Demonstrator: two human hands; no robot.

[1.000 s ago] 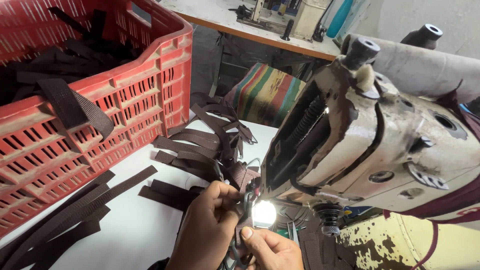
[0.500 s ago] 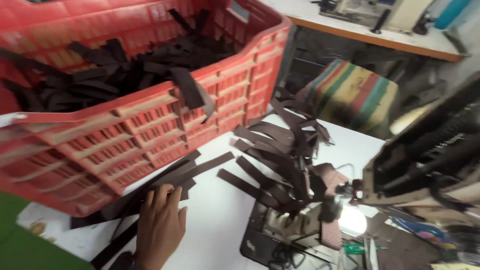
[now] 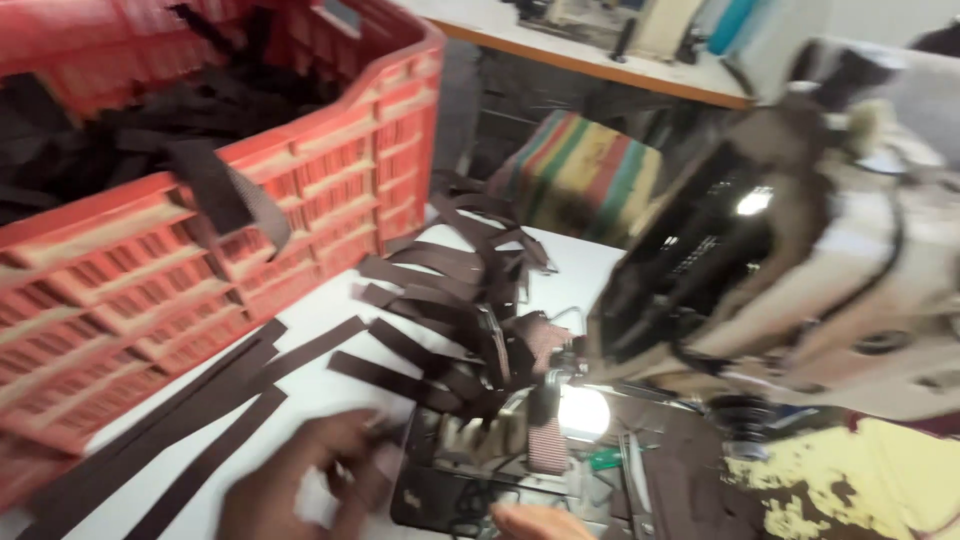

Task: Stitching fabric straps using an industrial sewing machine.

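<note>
My left hand (image 3: 300,485) is blurred at the bottom edge, on the white table (image 3: 330,385) beside long dark brown straps (image 3: 200,405). Its fingers lie near the front of the sewing machine's needle plate (image 3: 470,450); whether they grip a strap is unclear. Only a sliver of my right hand (image 3: 540,522) shows at the bottom edge, below a short strap piece (image 3: 545,440) under the needle. A worn beige sewing machine (image 3: 820,260) fills the right side, with its small lamp (image 3: 583,410) lit.
A red plastic crate (image 3: 250,250) full of dark straps stands at the left, one strap hanging over its rim. A heap of stitched straps (image 3: 460,270) lies behind the needle. A striped cushion (image 3: 585,170) and a wooden bench (image 3: 600,65) are behind.
The view has swung back to the right toward the machine. My left hand has moved from the straps beside the crate toward the needle plate, and my right hand's edge has come into view.
</note>
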